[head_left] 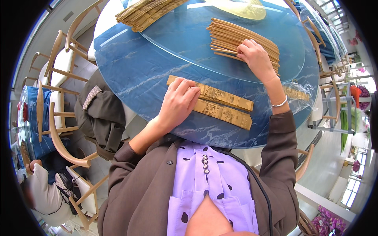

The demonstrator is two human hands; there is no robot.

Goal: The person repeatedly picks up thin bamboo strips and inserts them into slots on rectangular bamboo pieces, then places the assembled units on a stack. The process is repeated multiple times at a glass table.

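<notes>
My left hand rests palm down on the left end of a golden paper sleeve lying on the blue round table. A second golden sleeve lies just in front of it. My right hand reaches onto the glass turntable and its fingers pinch chopsticks at the near edge of a pile of wooden chopsticks.
Another stack of golden sleeves lies at the far left of the table. A clear plastic bag with more sleeves sits at the right edge. Wooden chairs ring the table; a brown jacket hangs on one. A seated person is at lower left.
</notes>
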